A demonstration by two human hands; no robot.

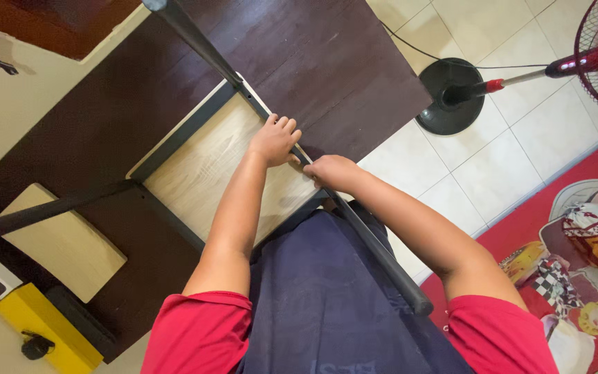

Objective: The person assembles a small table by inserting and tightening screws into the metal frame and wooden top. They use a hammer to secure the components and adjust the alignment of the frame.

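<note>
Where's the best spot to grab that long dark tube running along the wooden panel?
Probably the bare stretch of the tube nearest the person, below the right hand, coming from the floor side. It is round and slim enough to wrap fingers around, and that length stands clear of the panel. Higher up, the left hand sits by it and the tube hugs the panel's edge.

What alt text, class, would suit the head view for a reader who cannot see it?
Seen from above, a person's left hand and right hand press on a dark metal bar along a light wooden panel. A standing fan sits on the tiled floor.
</note>
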